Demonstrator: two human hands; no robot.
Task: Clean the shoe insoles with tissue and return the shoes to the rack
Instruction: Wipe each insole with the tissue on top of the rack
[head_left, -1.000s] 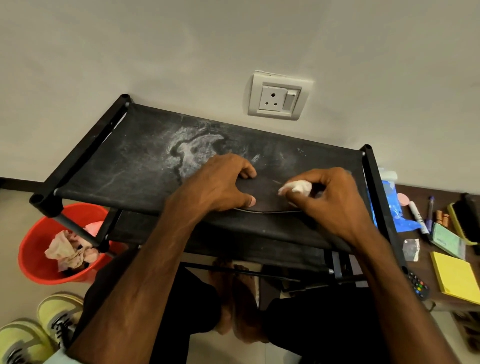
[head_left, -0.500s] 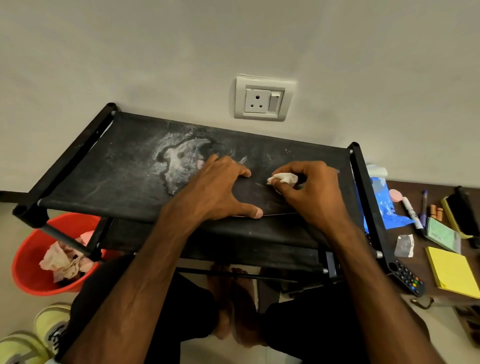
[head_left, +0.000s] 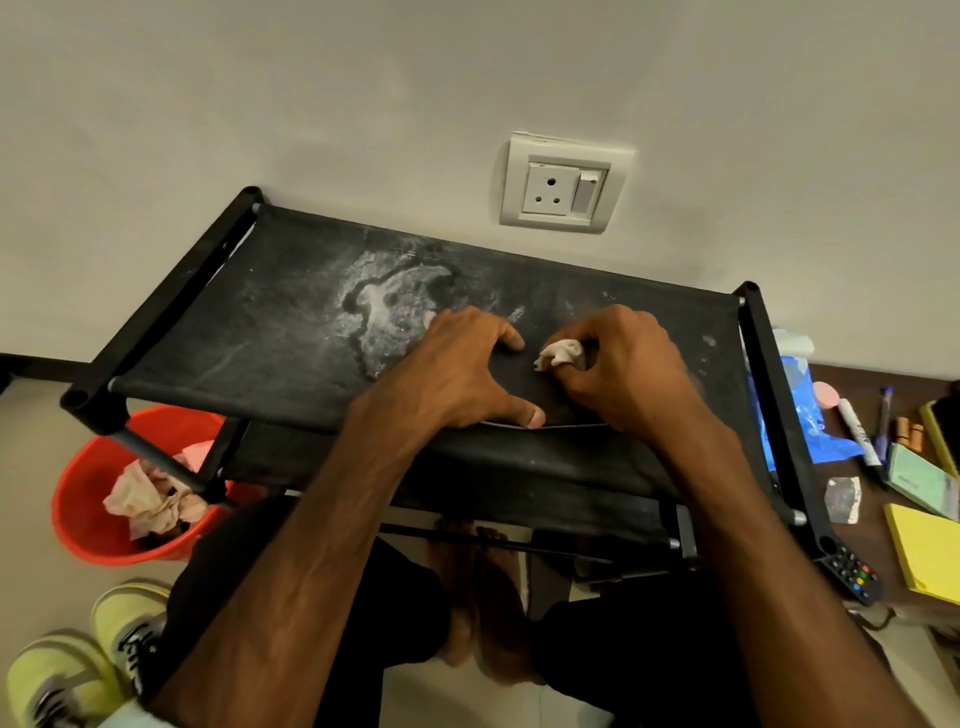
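Observation:
A dark insole (head_left: 524, 384) lies flat on the top shelf of the black shoe rack (head_left: 291, 332), its pale edge showing near the front. My left hand (head_left: 457, 374) presses it down with spread fingers and thumb. My right hand (head_left: 628, 369) pinches a crumpled white tissue (head_left: 561, 353) against the insole's surface. A pair of yellow-green sneakers (head_left: 88, 660) stands on the floor at the lower left.
A red bin (head_left: 93, 525) with used tissues sits under the rack's left end. A wooden surface on the right holds a blue plastic bag (head_left: 800, 410), markers, yellow sticky notes (head_left: 924, 556) and a remote (head_left: 852, 571). A wall socket (head_left: 563, 182) is behind the rack.
My right hand has slid the tissue back along the insole towards the wall and slightly left. My left hand stays pressed on the insole.

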